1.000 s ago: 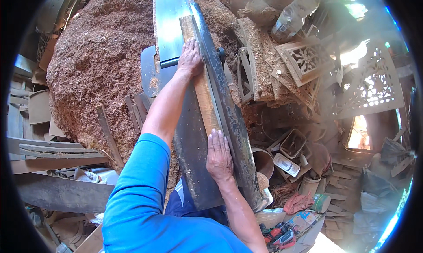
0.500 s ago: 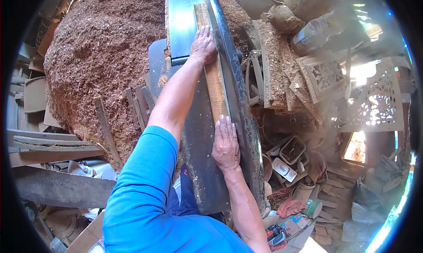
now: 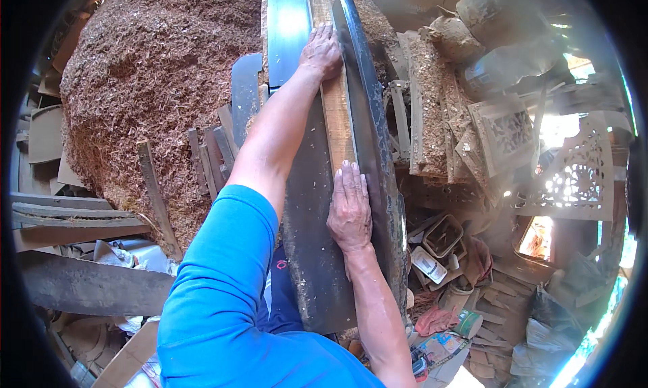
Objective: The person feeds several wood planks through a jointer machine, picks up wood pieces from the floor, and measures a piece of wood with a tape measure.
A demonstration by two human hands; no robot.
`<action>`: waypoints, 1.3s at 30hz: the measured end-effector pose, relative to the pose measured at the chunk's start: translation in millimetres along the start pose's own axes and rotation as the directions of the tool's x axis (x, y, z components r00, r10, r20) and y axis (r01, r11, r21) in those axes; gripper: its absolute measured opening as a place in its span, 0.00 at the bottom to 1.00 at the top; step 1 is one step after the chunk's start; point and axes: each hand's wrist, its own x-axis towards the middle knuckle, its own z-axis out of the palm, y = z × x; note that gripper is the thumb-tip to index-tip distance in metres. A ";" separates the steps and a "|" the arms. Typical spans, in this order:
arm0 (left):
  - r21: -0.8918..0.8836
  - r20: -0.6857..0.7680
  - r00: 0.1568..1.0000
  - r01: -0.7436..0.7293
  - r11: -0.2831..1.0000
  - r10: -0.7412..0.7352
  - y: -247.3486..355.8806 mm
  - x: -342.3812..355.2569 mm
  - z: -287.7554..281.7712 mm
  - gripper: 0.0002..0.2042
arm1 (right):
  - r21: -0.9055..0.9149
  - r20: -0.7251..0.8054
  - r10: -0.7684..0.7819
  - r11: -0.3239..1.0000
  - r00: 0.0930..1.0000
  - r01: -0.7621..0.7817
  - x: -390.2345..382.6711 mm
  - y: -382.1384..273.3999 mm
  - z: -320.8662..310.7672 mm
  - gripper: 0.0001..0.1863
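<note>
A long, narrow wooden board (image 3: 337,128) lies lengthwise on the dark metal bed of a jointer (image 3: 309,205), along the upright fence (image 3: 370,111) on its right. My left hand (image 3: 322,52) rests on the board's far part, fingers laid together over its top. At the near end, my right hand (image 3: 350,212) lies flat with straight fingers, fingertips touching the board. The board's far end reaches over the shiny far table (image 3: 287,27). The cutter area is hidden behind my left forearm.
A big heap of wood shavings (image 3: 155,84) rises on the left, with offcuts (image 3: 156,192) leaning on it. Planks (image 3: 81,219) lie at far left. Carved lattice panels (image 3: 506,133), a white container (image 3: 429,265), a pink cloth (image 3: 434,319) and wood scraps crowd the right.
The board has slid a little farther away along the bed and fence, with both hands moving forward along with it. The view has shifted slightly.
</note>
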 end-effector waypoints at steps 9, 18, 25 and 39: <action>-0.024 0.021 0.999 0.031 0.999 -0.030 -6.3 25.0 7.7 0.28 | 0.012 -0.013 -0.007 1.000 1.000 0.007 25.0 6.1 7.2 0.25; 0.038 0.047 0.998 0.044 0.998 -0.045 -25.2 25.1 -2.5 0.27 | 0.005 -0.003 -0.036 0.999 0.999 0.036 48.8 1.9 17.4 0.28; 0.092 0.383 0.907 -0.226 0.970 0.175 -14.2 -11.7 -82.1 0.25 | -0.006 -0.032 -0.067 0.998 0.997 0.067 64.2 14.3 23.3 0.27; -0.730 -0.061 0.992 -0.117 0.673 0.106 85.8 -416.5 -184.6 0.25 | -0.088 -0.011 -0.124 0.989 0.992 0.123 102.6 28.1 42.6 0.26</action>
